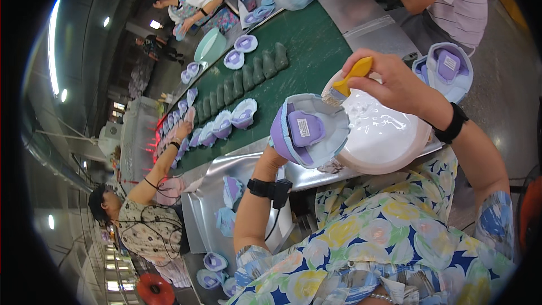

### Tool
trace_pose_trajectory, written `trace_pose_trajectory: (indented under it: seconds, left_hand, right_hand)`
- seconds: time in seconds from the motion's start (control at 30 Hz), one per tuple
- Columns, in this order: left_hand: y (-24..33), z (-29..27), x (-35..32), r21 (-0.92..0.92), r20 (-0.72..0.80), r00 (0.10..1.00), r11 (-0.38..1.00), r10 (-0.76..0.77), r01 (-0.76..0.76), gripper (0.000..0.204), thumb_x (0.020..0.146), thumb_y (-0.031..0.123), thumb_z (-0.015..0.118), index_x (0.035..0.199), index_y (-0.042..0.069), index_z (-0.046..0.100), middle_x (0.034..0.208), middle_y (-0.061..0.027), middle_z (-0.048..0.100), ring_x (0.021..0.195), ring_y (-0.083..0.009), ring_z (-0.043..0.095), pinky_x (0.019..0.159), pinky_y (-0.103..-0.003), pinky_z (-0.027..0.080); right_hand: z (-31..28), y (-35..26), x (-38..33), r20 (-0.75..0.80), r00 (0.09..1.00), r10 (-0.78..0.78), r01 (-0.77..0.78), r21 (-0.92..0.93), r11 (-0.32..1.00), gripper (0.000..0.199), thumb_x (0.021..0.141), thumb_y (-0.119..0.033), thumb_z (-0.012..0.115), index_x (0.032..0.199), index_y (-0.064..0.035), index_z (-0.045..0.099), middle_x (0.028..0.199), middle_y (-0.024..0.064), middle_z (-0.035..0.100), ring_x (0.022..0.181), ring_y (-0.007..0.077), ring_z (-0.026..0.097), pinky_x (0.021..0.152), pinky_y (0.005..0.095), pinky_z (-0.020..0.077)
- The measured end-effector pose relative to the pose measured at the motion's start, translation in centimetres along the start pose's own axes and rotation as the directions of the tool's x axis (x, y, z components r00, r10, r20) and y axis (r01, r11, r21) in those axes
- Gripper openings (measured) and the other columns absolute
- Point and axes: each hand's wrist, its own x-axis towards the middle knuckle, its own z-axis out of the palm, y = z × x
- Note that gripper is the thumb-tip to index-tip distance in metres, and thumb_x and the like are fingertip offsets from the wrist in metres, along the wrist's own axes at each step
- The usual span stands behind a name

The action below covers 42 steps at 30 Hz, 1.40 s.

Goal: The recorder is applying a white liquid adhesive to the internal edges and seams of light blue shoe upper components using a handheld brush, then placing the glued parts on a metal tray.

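My left hand (pixel 274 158), mostly hidden, supports a lavender and pale blue shoe upper (pixel 333 126) from below, its tongue with a small white label facing up. In my right hand (pixel 392 82) is a brush with a yellow handle (pixel 359 69), gripped between thumb and fingers. The bristles (pixel 334 97) are at the upper's far rim, apparently touching it. Right beside the upper, under my right hand, stands a wide white tub (pixel 389 141) of glossy white paste. Another similar shoe upper (pixel 449 70) sits beyond my right wrist.
A green conveyor belt (pixel 307 34) carries a row of dark shoe lasts (pixel 248 78) and several lavender uppers (pixel 223 124). More uppers (pixel 214 261) lie on a metal tray at lower left. Co-workers sit at the left (pixel 149 220), far side (pixel 197 8) and upper right (pixel 457 0).
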Motion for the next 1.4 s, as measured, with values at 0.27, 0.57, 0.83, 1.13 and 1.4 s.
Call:
trace_pose_trajectory:
  seconds: [0.27, 0.57, 0.83, 1.13, 1.4]
  left_hand:
    - [1.0, 5.6, 2.5, 0.225, -0.244, 0.937, 0.955, 0.250, -0.196, 0.075, 0.085, 0.032, 0.075, 0.147, 0.008, 0.041, 0.145, -0.0111, 0.051, 0.134, -0.0247, 0.049, 0.112, -0.041, 0.042]
    - [1.2, 7.8, 2.2, 0.038, -0.558, 0.785, 0.954, 0.268, -0.298, 0.059, 0.086, 0.016, 0.077, 0.137, 0.004, 0.051, 0.134, -0.0116, 0.058, 0.123, -0.0253, 0.057, 0.105, -0.038, 0.046]
    - [2.9, 5.6, 2.8, 0.610, -0.367, 0.744, 0.748, 0.558, -0.261, 0.047, 0.092, 0.008, 0.067, 0.137, 0.004, 0.052, 0.131, -0.0109, 0.059, 0.120, -0.0215, 0.057, 0.103, -0.037, 0.047]
    - [1.7, 6.9, 1.2, -0.757, 0.180, 0.937, 0.566, -0.299, 0.326, 0.046, 0.100, 0.041, 0.052, 0.132, 0.008, 0.058, 0.122, -0.0091, 0.069, 0.107, -0.0244, 0.069, 0.087, -0.042, 0.062]
    - [-2.8, 11.8, 0.8, -0.869, 0.373, 0.873, 0.212, -0.315, 0.448, 0.042, 0.101, 0.035, 0.058, 0.134, 0.010, 0.057, 0.126, -0.0122, 0.067, 0.112, -0.0258, 0.068, 0.099, -0.045, 0.056]
  right_hand:
    - [0.2, -0.4, -3.3, -0.281, 0.877, 0.389, -0.391, 0.050, 0.919, 0.030, 0.091, -0.026, 0.073, 0.095, 0.0020, 0.063, 0.079, 0.0129, 0.068, 0.068, 0.0186, 0.066, 0.063, 0.0296, 0.0513]
    - [3.4, 1.7, -5.5, -0.152, 0.738, 0.657, -0.591, 0.324, 0.739, 0.041, 0.092, -0.032, 0.072, 0.099, 0.0067, 0.061, 0.084, 0.0144, 0.069, 0.068, 0.0176, 0.069, 0.062, 0.0276, 0.0539]
    - [3.2, 1.0, -6.1, -0.129, 0.804, 0.581, -0.499, 0.385, 0.776, 0.033, 0.092, -0.022, 0.072, 0.106, 0.0049, 0.061, 0.089, 0.0125, 0.070, 0.073, 0.0166, 0.069, 0.067, 0.0252, 0.0536]
    - [0.1, 1.8, -7.0, -0.177, 0.983, 0.057, -0.031, 0.144, 0.989, 0.022, 0.092, -0.011, 0.071, 0.112, -0.0049, 0.062, 0.104, 0.0109, 0.069, 0.092, 0.0229, 0.068, 0.080, 0.0307, 0.0524]
    - [2.5, 0.4, -3.7, 0.034, 0.953, -0.300, 0.294, 0.121, 0.948, 0.027, 0.088, -0.010, 0.074, 0.111, -0.0081, 0.060, 0.104, 0.0109, 0.070, 0.095, 0.0313, 0.068, 0.083, 0.0387, 0.0544]
